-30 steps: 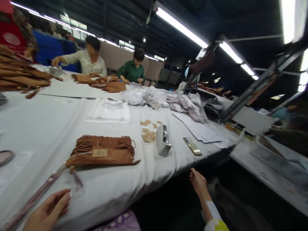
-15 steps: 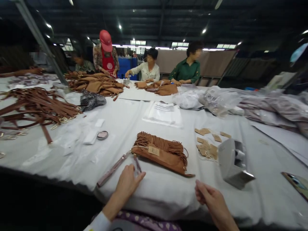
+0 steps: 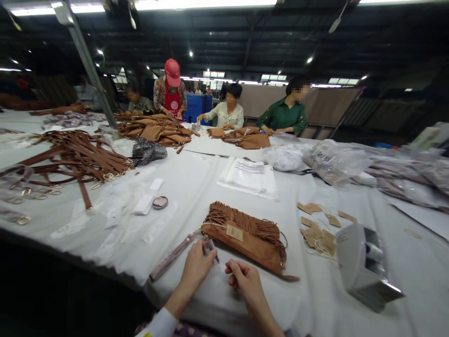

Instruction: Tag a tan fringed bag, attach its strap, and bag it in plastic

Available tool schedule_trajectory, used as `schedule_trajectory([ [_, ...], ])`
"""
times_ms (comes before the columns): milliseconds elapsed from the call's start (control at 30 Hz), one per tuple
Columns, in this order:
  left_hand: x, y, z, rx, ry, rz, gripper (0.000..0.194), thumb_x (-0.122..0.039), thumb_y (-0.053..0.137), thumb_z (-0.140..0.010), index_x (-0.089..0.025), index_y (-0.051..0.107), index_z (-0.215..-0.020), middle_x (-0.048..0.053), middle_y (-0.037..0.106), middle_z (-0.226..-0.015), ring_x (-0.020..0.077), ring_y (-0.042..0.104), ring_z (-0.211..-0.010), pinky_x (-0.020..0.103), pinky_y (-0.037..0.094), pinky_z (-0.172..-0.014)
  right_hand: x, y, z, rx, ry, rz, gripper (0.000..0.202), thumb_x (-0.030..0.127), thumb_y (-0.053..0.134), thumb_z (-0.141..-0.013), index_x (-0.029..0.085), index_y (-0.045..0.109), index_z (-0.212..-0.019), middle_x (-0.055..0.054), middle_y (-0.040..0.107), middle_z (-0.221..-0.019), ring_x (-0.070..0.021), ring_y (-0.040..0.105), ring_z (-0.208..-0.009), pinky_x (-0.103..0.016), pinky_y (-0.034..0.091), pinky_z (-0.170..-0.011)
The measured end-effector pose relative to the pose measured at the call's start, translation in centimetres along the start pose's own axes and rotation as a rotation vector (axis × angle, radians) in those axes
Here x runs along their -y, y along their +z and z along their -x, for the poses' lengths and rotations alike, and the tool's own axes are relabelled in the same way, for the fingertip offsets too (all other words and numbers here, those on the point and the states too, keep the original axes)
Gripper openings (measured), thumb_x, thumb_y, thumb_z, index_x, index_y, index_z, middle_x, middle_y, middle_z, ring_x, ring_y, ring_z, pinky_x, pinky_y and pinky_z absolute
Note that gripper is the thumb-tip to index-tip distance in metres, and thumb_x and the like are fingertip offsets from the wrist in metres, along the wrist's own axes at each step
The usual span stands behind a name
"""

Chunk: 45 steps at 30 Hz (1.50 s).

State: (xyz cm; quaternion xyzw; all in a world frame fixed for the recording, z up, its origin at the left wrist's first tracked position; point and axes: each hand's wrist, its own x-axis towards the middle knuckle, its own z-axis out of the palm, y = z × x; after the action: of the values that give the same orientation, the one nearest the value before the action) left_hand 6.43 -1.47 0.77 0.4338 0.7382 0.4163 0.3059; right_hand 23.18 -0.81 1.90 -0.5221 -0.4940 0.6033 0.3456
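A brown fringed pouch (image 3: 245, 242) lies on the white-covered table, with a tan tag (image 3: 234, 232) on its front. From its left corner a long plastic-wrapped strap (image 3: 171, 257) runs toward the table's front edge. Beside that corner, my left hand (image 3: 198, 264) is closed round a short wrapped strap (image 3: 211, 247), its thumb toward the pouch. My right hand (image 3: 248, 285) is just below the pouch's lower edge, thumb and fingertips pinched together; anything between them is too small to make out. A faint clear scrap seems to lie between the hands.
Paper tags (image 3: 317, 234) and a grey-white dispenser (image 3: 365, 267) are on the right. A round tin (image 3: 160, 202), brown straps (image 3: 84, 159) and a dark bundle (image 3: 149, 150) lie left. White bags (image 3: 249, 175) are beyond the pouch. Several people work across the table.
My right hand has moved left, from beyond the pouch's right end to near my left hand. My left hand has closed on the short strap. The view has tilted up and shifted left.
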Motion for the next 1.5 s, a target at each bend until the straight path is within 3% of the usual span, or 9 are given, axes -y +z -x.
schedule_trajectory([
  [133, -0.1, 0.9, -0.1, 0.006, -0.1, 0.31, 0.021, -0.036, 0.061, -0.073, -0.021, 0.047, -0.074, -0.001, 0.056, -0.068, 0.0193, 0.059, -0.073, 0.032, 0.044, -0.073, -0.3, 1.1, -0.6, 0.016, 0.002, 0.081, 0.048, 0.061, 0.059, -0.071, 0.014, 0.066, -0.07, 0.002, 0.054, -0.047, -0.008, 0.041, -0.04, -0.022, 0.029, -0.042],
  [267, 0.0, 1.7, 0.3, 0.065, -0.237, 0.597, 0.026, -0.039, 0.052, -0.081, -0.02, 0.043, -0.096, 0.003, 0.063, -0.081, 0.0155, 0.064, -0.072, 0.03, 0.05, -0.07, -0.6, 1.9, -1.3, -0.02, -0.053, 0.089, 0.047, 0.058, 0.06, -0.07, 0.014, 0.066, -0.086, 0.001, 0.058, -0.057, -0.0101, 0.045, -0.043, -0.023, 0.031, -0.042],
  [367, -0.1, 1.8, 0.6, 0.134, -0.291, 0.717, 0.036, -0.037, 0.06, -0.075, -0.015, 0.048, -0.101, 0.006, 0.065, -0.084, 0.0139, 0.062, -0.068, 0.029, 0.051, -0.068, -0.3, 2.5, -1.8, -0.091, -0.108, 0.194, 0.054, 0.055, 0.054, -0.073, 0.011, 0.064, -0.102, 0.001, 0.057, -0.057, -0.0138, 0.048, -0.046, -0.026, 0.035, -0.046],
  [433, -0.2, 1.6, 0.6, 0.179, -0.291, 0.754, 0.035, -0.037, 0.064, -0.071, -0.012, 0.055, -0.095, 0.006, 0.065, -0.077, 0.0133, 0.06, -0.062, 0.028, 0.049, -0.064, 0.1, 2.9, -2.1, -0.096, -0.14, 0.284, 0.049, 0.052, 0.055, -0.073, 0.012, 0.067, -0.097, -0.001, 0.058, -0.058, -0.0154, 0.049, -0.051, -0.027, 0.037, -0.05],
  [667, -0.6, 0.5, 0.2, 0.09, -0.173, 0.668, 0.03, -0.041, 0.073, -0.064, -0.015, 0.059, -0.069, -0.001, 0.058, -0.063, 0.0128, 0.053, -0.062, 0.023, 0.038, -0.058, 1.1, 3.8, -2.3, -0.026, -0.128, 0.353, 0.034, 0.048, 0.064, -0.068, 0.015, 0.067, -0.069, 0.003, 0.047, -0.046, -0.012, 0.039, -0.047, -0.025, 0.027, -0.048],
  [900, 0.0, 0.6, -0.3, 0.135, -0.226, 0.693, 0.044, -0.062, 0.059, -0.069, -0.019, 0.047, -0.07, -0.005, 0.049, -0.054, 0.0095, 0.046, -0.048, 0.023, 0.033, -0.047, 0.1, 5.2, -2.1, 0.178, -0.065, 0.235, 0.06, 0.071, 0.052, -0.071, 0.015, 0.059, -0.052, 0.004, 0.043, -0.042, -0.0084, 0.035, -0.041, -0.023, 0.024, -0.042],
  [1000, 0.5, 0.0, 0.2, 0.199, -0.278, 0.708, 0.048, -0.065, 0.061, -0.064, -0.02, 0.044, -0.071, -0.009, 0.041, -0.047, 0.0065, 0.036, -0.038, 0.02, 0.023, -0.04, -0.1, 5.5, -2.1, 0.122, 0.084, 0.091, 0.063, 0.076, 0.053, -0.067, 0.014, 0.062, -0.059, 0.002, 0.05, -0.045, -0.0074, 0.036, -0.035, -0.023, 0.02, -0.037],
  [1200, 0.8, -2.4, 2.6, 0.361, -0.345, 0.719, 0.049, -0.063, 0.064, -0.062, -0.02, 0.045, -0.074, -0.01, 0.042, -0.046, 0.0029, 0.026, -0.033, 0.018, 0.012, -0.036, 1.1, 6.9, -3.0, 0.008, 0.273, -0.214, 0.049, 0.056, 0.077, -0.055, 0.012, 0.064, -0.07, -0.004, 0.064, -0.06, -0.0083, 0.05, -0.043, -0.018, 0.027, -0.036],
  [1500, 2.7, -3.1, 4.2, 0.433, -0.317, 0.621, 0.051, -0.067, 0.061, -0.065, -0.018, 0.05, -0.074, -0.005, 0.052, -0.047, 0.0052, 0.032, -0.031, 0.02, 0.02, -0.036, 0.5, 8.6, -3.5, -0.069, 0.276, -0.246, 0.039, 0.042, 0.081, -0.05, 0.015, 0.054, -0.058, 0.01, 0.037, -0.036, -0.0023, 0.021, -0.034, -0.02, 0.01, -0.034],
])
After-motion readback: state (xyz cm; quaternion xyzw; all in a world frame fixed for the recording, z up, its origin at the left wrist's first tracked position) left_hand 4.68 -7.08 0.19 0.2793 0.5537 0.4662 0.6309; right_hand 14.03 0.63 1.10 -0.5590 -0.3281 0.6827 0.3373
